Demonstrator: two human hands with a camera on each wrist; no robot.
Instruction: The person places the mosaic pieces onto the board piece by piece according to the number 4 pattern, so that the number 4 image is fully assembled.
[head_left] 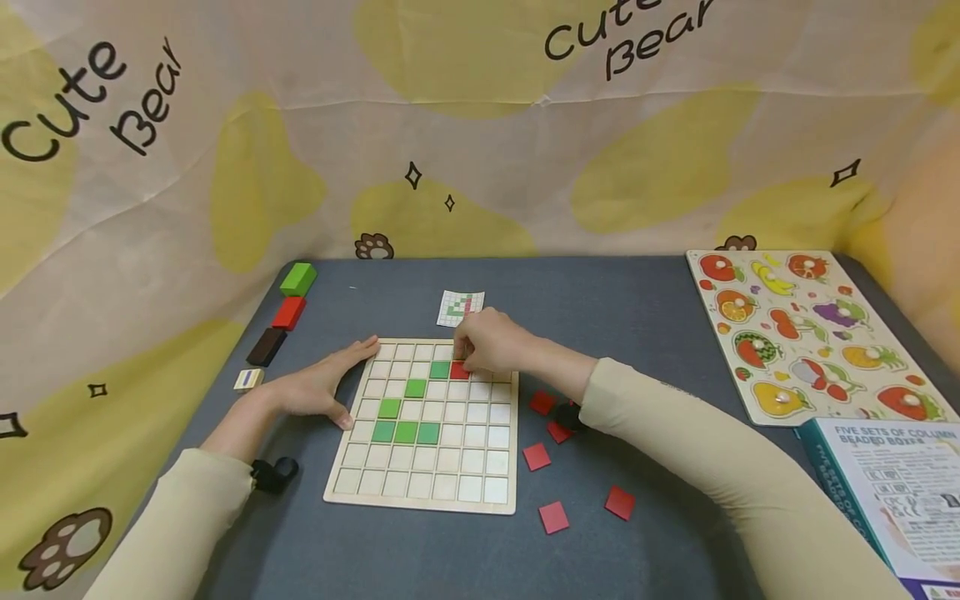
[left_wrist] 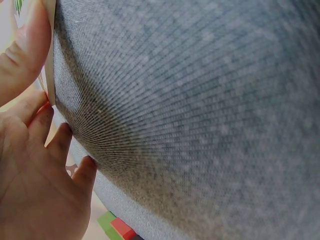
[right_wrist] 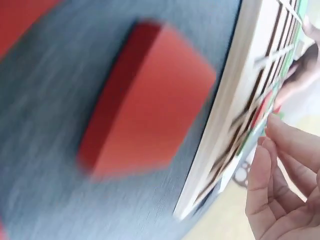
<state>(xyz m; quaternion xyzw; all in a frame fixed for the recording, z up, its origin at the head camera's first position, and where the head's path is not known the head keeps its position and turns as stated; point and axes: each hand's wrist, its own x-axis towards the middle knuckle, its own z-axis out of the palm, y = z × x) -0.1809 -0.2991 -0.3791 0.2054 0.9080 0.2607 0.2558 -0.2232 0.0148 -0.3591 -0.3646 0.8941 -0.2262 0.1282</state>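
A pale wooden grid board (head_left: 420, 508) lies on the dark table, with several green tiles (head_left: 406, 432) set in its squares. My left hand (head_left: 311, 387) is spread at the board's left edge, its thumb and forefinger touching the side; in the left wrist view its fingers (left_wrist: 82, 172) are extended. Over the board's upper part, my right hand (head_left: 491, 340) has its thumb and fingertips drawn together at a red tile (head_left: 459, 371), beside a green one in the second row. In the right wrist view the fingers (right_wrist: 260, 172) pinch, with a sliver of red between them.
Several loose red tiles (head_left: 554, 517) lie right of the board. A small pattern card (head_left: 450, 310) sits behind it. Green (head_left: 298, 279), red (head_left: 288, 313) and dark (head_left: 266, 347) blocks line the left edge. A fruit puzzle board (head_left: 813, 342) and a box (head_left: 892, 492) occupy the right.
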